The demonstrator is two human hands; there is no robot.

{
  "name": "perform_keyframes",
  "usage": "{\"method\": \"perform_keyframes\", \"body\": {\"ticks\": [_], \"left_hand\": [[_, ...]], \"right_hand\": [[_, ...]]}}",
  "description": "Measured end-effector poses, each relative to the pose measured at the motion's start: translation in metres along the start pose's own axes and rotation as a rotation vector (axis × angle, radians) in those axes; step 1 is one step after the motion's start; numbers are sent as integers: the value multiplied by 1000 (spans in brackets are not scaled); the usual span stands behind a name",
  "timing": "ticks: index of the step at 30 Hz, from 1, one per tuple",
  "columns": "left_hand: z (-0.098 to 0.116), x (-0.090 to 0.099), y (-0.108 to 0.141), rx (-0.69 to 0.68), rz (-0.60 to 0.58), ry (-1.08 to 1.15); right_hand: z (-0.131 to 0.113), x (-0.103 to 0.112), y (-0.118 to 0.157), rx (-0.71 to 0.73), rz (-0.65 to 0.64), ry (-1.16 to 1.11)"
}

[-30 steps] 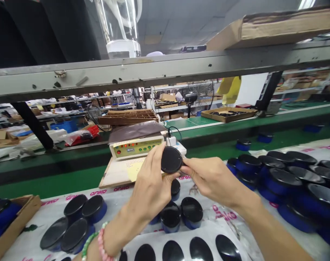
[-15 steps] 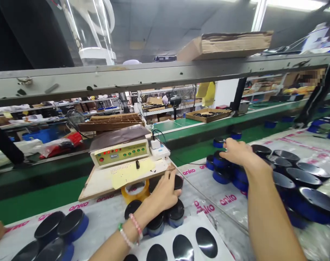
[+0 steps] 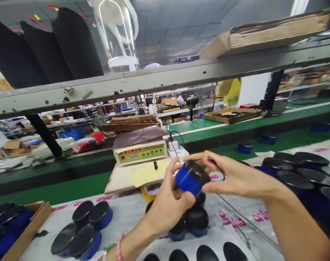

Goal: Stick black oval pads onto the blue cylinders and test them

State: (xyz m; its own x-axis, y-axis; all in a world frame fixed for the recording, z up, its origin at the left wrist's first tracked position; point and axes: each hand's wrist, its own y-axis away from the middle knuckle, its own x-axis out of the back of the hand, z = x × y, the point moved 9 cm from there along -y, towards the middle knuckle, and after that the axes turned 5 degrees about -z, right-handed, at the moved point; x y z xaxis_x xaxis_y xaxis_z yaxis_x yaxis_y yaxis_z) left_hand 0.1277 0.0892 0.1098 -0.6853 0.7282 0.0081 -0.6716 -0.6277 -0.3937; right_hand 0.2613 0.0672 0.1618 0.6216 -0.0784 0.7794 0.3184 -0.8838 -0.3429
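In front of me, a short blue cylinder with a glossy black top point(image 3: 190, 181) is tilted between my two hands. My left hand point(image 3: 165, 204) grips it from below and the left, the thumb along its near side. From the right, my right hand point(image 3: 230, 175) has its fingers curled round the black end; a dark bit by those fingers is too unclear to name. More black-topped cylinders point(image 3: 197, 219) stand just below the hands, partly hidden by them. A white sheet with black discs point(image 3: 221, 237) lies at the bottom edge.
A control box with lit buttons point(image 3: 140, 152) sits on a board behind the hands. Blue-sided cylinders crowd the right point(image 3: 297, 177), and another group point(image 3: 83, 232) stands left of a grey cable's run. A cardboard box point(image 3: 36, 228) holds more. A metal shelf beam point(image 3: 159, 81) crosses above.
My right hand has come back from the cylinders on the right to the middle. My left hand has lifted off the middle group. Both now hold one cylinder, and the view has swung left.
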Motion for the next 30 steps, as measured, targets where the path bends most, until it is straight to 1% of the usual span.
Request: {"method": "perform_keyframes", "body": {"ticks": [1,3,5,6,7,9,12,14,17,19,21,25,27,30], "left_hand": [[5,5,4,4,20,9],[7,21,11,60,100,76],[-1,37,19,143,183,258],[-6,43,22,178,210,357],[-10,47,25,201,227,440],[-16,51,27,211,224,542],[-17,52,25,187,194,608],[-17,47,22,202,158,673],[-19,37,21,273,96,800],[-20,37,22,274,116,826],[-24,41,25,248,174,821],[-29,46,27,206,245,757],[-27,47,25,203,246,731],[-20,46,22,226,199,772]], "right_hand": [[-16,-10,-3,31,-17,-16],[-32,-23,-5,0,-28,4],[-39,-26,-3,-32,31,-11],[-42,-30,-2,-26,31,-32],[-45,-35,-1,-14,12,-51],[-50,-46,-2,16,-38,-48],[-57,-58,-7,104,-55,3],[-60,-58,-10,160,-1,15],[-60,-52,-12,194,82,1],[-61,-53,-13,206,85,-29],[-61,-58,-14,216,70,-49],[-57,-66,-15,204,90,-37],[-53,-70,-16,162,61,-45],[-52,-72,-16,114,8,-62]]}}
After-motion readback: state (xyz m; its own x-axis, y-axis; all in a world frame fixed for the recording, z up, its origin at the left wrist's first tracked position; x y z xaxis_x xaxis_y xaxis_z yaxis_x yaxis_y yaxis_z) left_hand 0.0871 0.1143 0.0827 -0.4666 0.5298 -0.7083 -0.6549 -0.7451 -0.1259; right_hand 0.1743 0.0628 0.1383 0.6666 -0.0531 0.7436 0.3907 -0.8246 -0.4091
